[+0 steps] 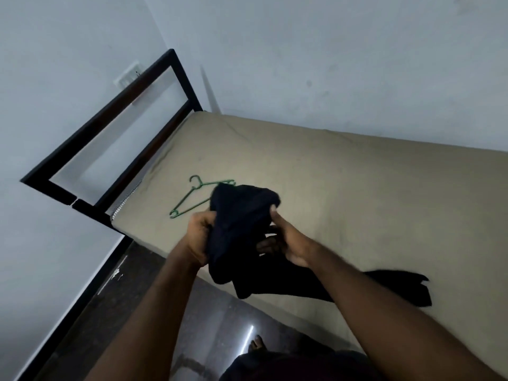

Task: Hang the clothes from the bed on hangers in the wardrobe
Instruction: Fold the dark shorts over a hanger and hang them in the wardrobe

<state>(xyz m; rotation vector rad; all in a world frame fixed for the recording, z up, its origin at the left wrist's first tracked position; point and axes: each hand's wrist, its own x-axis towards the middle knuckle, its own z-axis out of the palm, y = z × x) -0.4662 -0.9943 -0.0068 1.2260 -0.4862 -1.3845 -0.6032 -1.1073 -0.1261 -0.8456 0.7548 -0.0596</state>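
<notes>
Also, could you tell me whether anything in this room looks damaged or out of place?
One thing: the black bed frame shows a thin gap across its lower rail near the mattress corner, like a split or loose joint. The green hanger lying on the mattress and the held dark garment look ordinary.

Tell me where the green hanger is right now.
The green hanger lies flat on the mattress, left of centre in the head view, near the headboard end. The dark garment in front covers its right end.

Dim, cool, bluish light; shadows soft. Bright glare streak on the floor [248, 342]. Wide-angle bending at edges; dark garment [242, 215] shows no detail.
</notes>
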